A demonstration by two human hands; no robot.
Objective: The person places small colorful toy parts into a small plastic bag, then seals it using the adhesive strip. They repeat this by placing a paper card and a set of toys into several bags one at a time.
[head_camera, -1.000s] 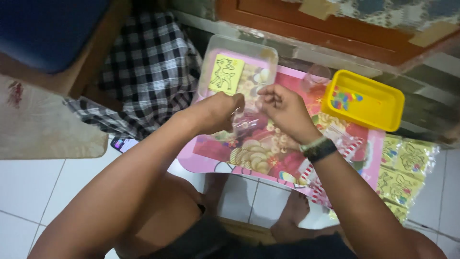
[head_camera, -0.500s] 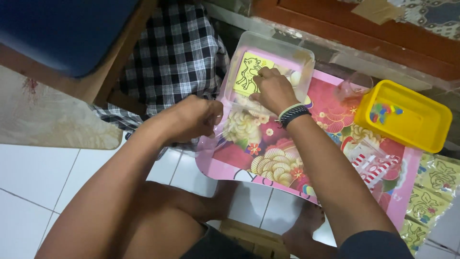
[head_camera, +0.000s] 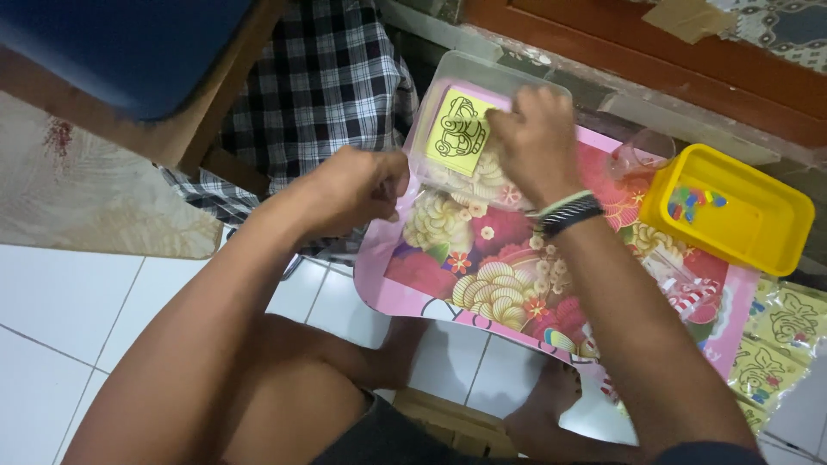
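Reaching into a clear plastic box [head_camera: 448, 73] at the far edge of the pink floral tabletop [head_camera: 482, 258], the right hand [head_camera: 538, 138] rests with fingers curled on a yellow card [head_camera: 457, 131] bearing a line drawing; whether it pinches the card cannot be told; the left hand [head_camera: 353, 185] is closed in a loose fist beside the box, its contents hidden; the card looks thin, light and bendable, best lifted by an edge; a yellow tray [head_camera: 758, 250] sits well apart.

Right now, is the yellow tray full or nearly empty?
Nearly empty: the yellow tray shows mostly bare yellow floor, with only a small cluster of coloured pieces near one end.
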